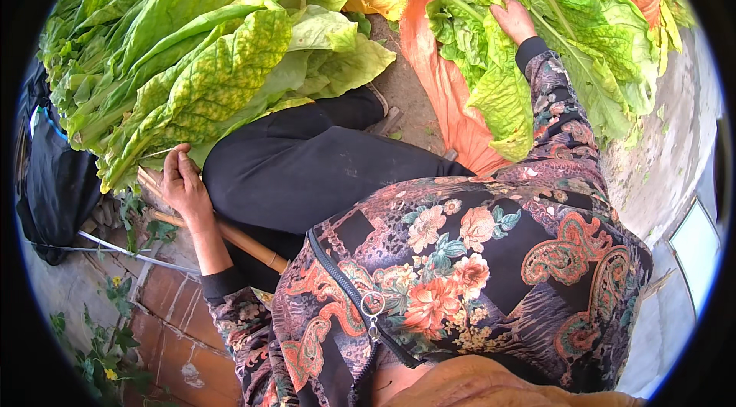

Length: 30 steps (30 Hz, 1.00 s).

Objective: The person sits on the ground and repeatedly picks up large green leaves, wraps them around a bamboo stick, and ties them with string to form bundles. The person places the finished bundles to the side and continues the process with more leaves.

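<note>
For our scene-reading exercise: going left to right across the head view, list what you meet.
Black bag → left hand at the big stacked green leaves → black trouser leg → orange sack → right hand on more leaves.

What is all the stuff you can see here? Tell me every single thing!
leaf pile: one big heap, green going yellow, upper left, by the left hand
leaves on sack: one heap, green, upper right, under the right hand
orange sack: one, orange, top middle to right, beneath those leaves
wooden stick: one, tan, lower left, lying under the left wrist
black bag: one, black, far left
small weeds: a few, green, bottom left on the ground
left hand: one, pinching a leaf stem at the pile's edge
right hand: one, resting on the leaves on sack
</note>
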Motion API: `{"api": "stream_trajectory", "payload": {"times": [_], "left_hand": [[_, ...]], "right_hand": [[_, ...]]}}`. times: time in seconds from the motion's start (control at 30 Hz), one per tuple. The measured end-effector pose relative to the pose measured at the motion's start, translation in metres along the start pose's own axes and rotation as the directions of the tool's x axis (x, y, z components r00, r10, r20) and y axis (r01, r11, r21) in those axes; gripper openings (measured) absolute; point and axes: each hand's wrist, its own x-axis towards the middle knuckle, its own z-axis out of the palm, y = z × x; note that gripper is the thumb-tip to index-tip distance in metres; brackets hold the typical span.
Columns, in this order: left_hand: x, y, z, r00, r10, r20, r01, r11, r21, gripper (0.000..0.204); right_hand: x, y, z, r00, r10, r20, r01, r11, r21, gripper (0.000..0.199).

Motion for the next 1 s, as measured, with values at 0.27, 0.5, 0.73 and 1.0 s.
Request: {"api": "stream_trajectory", "payload": {"times": [0.27,0.5,0.73,1.0], "left_hand": [[0.007,-0.005,0.004,0.992,-0.1,0.076,0.118,0.953,-0.279,0.021],[0.028,0.025,0.007,0.964,-0.165,0.208,0.263,0.704,-0.659,0.038],[0.034,0.038,0.02,0.982,-0.042,0.183,0.177,0.531,-0.829,0.04],[0.02,0.03,0.035,0.999,-0.047,0.002,0.033,0.671,-0.741,0.025]], "right_hand": [[-0.033,-0.111,-0.059,0.894,-0.404,0.191,-0.112,0.211,0.971,0.045],[-0.06,-0.278,-0.048,0.627,-0.765,0.147,-0.148,0.069,0.987,0.029],[-0.103,-0.4,0.014,0.381,-0.88,0.285,-0.319,0.164,0.934,0.03],[-0.105,-0.413,0.023,0.321,-0.933,0.161,0.163,0.222,0.961,0.029]]}}
